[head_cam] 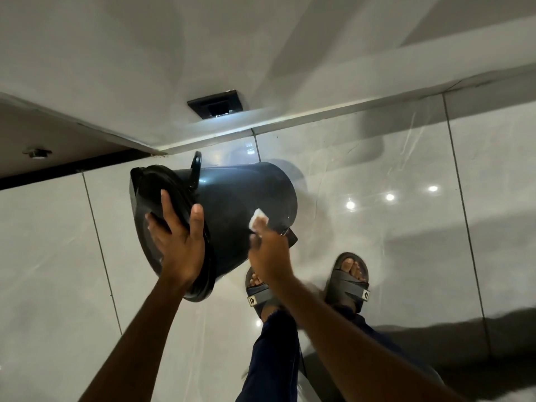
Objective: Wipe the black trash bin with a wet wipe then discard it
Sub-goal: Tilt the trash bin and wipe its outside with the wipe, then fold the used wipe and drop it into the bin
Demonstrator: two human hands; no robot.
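The black trash bin is tipped on its side above the glossy floor, its lid facing left and its base pointing away to the right. My left hand grips the lid end, fingers spread over the lid and thumb on the rim. My right hand presses a folded white wet wipe against the lower side of the bin's body, close to the pedal. The bin's handle sticks up at the top.
Glossy white floor tiles with dark grout lines run all around. My two feet in grey sandals stand just below the bin. A white wall with a black socket plate lies behind, and a dark door edge is at the left.
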